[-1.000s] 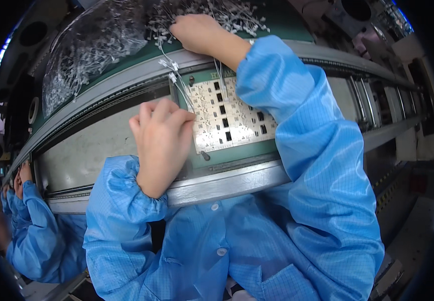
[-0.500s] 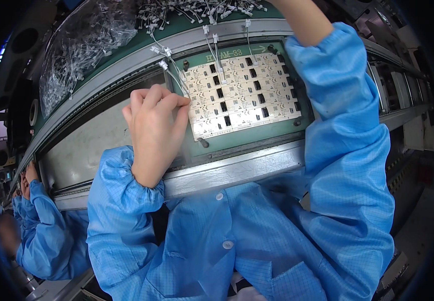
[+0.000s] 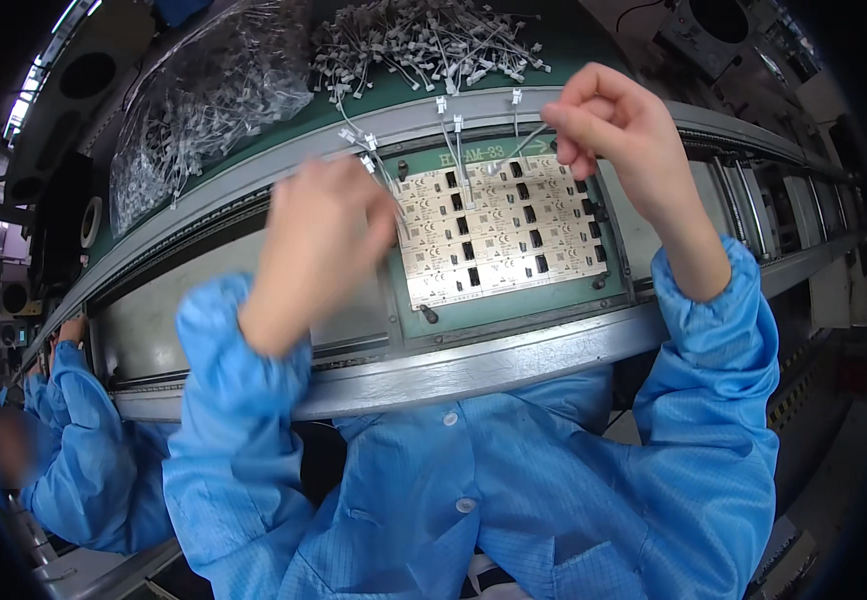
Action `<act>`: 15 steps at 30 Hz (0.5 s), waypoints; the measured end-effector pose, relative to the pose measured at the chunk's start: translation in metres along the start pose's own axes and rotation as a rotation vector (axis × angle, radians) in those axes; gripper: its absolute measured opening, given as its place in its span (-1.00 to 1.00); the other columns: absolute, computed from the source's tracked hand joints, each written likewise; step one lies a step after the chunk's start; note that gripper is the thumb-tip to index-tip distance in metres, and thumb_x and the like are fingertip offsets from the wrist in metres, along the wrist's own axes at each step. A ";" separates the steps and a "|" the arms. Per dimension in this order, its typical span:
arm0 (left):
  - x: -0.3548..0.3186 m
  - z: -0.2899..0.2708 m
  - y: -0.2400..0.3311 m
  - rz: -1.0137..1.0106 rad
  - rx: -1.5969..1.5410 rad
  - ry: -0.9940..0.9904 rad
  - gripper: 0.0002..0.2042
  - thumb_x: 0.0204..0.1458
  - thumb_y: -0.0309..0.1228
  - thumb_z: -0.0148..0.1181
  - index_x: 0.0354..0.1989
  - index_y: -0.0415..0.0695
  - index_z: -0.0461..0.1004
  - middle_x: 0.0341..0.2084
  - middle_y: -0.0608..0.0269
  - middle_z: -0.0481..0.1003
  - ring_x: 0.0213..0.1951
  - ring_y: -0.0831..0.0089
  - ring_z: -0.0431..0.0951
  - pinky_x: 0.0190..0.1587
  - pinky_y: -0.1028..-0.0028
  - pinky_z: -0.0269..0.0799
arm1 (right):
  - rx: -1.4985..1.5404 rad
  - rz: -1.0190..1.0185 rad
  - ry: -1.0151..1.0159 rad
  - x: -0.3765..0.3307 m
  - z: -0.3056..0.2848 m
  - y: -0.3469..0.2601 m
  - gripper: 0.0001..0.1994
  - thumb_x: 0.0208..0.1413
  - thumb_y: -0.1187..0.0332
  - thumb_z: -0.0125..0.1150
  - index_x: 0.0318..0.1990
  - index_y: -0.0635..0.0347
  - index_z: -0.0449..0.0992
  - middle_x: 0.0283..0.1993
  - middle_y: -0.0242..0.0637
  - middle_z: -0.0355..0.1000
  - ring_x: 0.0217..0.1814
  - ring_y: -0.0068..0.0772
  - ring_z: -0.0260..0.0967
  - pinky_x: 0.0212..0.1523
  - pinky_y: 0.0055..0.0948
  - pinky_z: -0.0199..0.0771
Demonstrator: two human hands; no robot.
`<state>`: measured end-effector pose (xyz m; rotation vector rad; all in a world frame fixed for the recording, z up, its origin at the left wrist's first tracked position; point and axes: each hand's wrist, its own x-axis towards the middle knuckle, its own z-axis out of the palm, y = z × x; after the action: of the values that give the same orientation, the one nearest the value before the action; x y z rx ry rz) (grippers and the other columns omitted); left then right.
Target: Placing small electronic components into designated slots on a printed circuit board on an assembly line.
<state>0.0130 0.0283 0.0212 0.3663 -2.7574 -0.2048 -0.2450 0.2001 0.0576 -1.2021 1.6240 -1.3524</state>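
Note:
A pale circuit board panel [image 3: 498, 235] with rows of black parts lies in a green carrier [image 3: 513, 300] on the conveyor. Several thin wired connectors [image 3: 453, 130] stand up from its far edge. My right hand [image 3: 618, 130] hovers over the panel's far right corner, its fingertips pinched on one thin wired connector [image 3: 518, 150] that slants down toward the board. My left hand [image 3: 318, 240] is raised and motion-blurred at the panel's left edge, fingers curled close to the wires there; whether it grips one is unclear.
A loose pile of wired connectors [image 3: 423, 40] lies on the green shelf beyond the board, beside a clear plastic bag [image 3: 203, 90] of more. A metal conveyor rail [image 3: 473, 365] runs in front of me. A co-worker in a blue coat [image 3: 83, 470] stands at the left.
My right hand has come back from the far pile to above the board with a wire in its fingertips. My left hand has lifted off the panel's left edge.

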 end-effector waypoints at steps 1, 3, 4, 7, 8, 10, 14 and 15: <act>0.019 -0.001 -0.023 0.005 0.034 0.123 -0.90 0.08 -0.40 0.21 -0.28 -0.05 0.62 -0.35 0.18 0.52 -0.22 0.12 0.51 -0.18 0.12 0.40 | -0.001 -0.002 -0.007 -0.004 0.006 0.004 -0.89 0.29 0.38 0.29 -0.19 0.22 0.52 -0.35 -0.32 0.58 -0.38 -0.63 0.52 -0.30 -0.61 0.49; 0.045 -0.003 -0.065 -0.054 0.036 0.146 -0.82 0.10 -0.47 0.19 -0.15 -0.03 0.64 -0.28 0.17 0.56 -0.15 0.08 0.55 -0.12 0.14 0.47 | 0.070 -0.234 0.079 -0.013 0.022 0.016 -0.89 0.27 0.43 0.30 -0.18 0.26 0.49 -0.27 -0.23 0.63 -0.24 -0.53 0.61 -0.24 -0.59 0.53; 0.052 -0.004 -0.084 0.004 0.059 0.061 -0.76 0.08 -0.52 0.19 -0.07 -0.06 0.62 -0.25 0.12 0.55 -0.13 0.07 0.53 -0.07 0.17 0.46 | -0.040 -0.219 0.084 -0.017 0.030 0.014 -0.89 0.25 0.48 0.29 -0.16 0.29 0.49 -0.20 -0.17 0.64 -0.11 -0.40 0.65 -0.15 -0.52 0.58; 0.060 0.004 -0.102 0.100 0.016 -0.059 -0.68 0.06 -0.58 0.21 0.01 -0.07 0.61 -0.23 0.08 0.52 -0.12 0.07 0.51 -0.02 0.21 0.45 | -0.509 -0.482 0.129 -0.027 0.048 0.032 -0.88 0.22 0.51 0.29 -0.16 0.34 0.50 -0.20 -0.16 0.65 -0.14 -0.30 0.66 -0.16 -0.39 0.63; 0.062 0.009 -0.104 0.140 -0.054 -0.100 -0.67 0.05 -0.58 0.21 0.01 -0.06 0.62 -0.23 0.09 0.50 -0.11 0.09 0.51 -0.02 0.23 0.45 | -0.516 -0.475 0.133 -0.029 0.051 0.038 -0.88 0.22 0.51 0.29 -0.16 0.34 0.50 -0.20 -0.16 0.65 -0.14 -0.30 0.66 -0.16 -0.39 0.63; 0.065 0.013 -0.107 0.170 -0.047 -0.098 -0.68 0.05 -0.59 0.21 0.00 -0.06 0.62 -0.25 0.10 0.49 -0.11 0.11 0.50 -0.02 0.24 0.46 | -0.667 -0.388 0.080 -0.030 0.055 0.047 -0.89 0.21 0.51 0.29 -0.18 0.32 0.50 -0.23 -0.12 0.63 -0.22 -0.21 0.66 -0.25 -0.36 0.61; 0.067 0.016 -0.105 0.230 -0.133 -0.089 -0.71 0.04 -0.62 0.24 -0.07 -0.06 0.64 -0.29 0.13 0.47 -0.18 0.12 0.54 -0.10 0.23 0.47 | -0.727 -0.447 0.075 -0.032 0.062 0.056 -0.91 0.20 0.52 0.29 -0.18 0.29 0.51 -0.28 -0.08 0.62 -0.33 -0.10 0.62 -0.34 -0.34 0.59; 0.066 0.017 -0.107 0.212 -0.189 -0.090 -0.72 0.04 -0.62 0.26 -0.08 -0.04 0.64 -0.29 0.13 0.48 -0.21 0.09 0.55 -0.13 0.20 0.48 | -0.755 -0.440 0.082 -0.033 0.063 0.058 -0.90 0.17 0.52 0.30 -0.19 0.26 0.53 -0.27 -0.12 0.60 -0.31 -0.10 0.59 -0.29 -0.32 0.56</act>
<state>-0.0291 -0.0905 0.0070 0.0150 -2.8086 -0.4321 -0.1889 0.2122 -0.0136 -2.0588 2.1013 -1.0481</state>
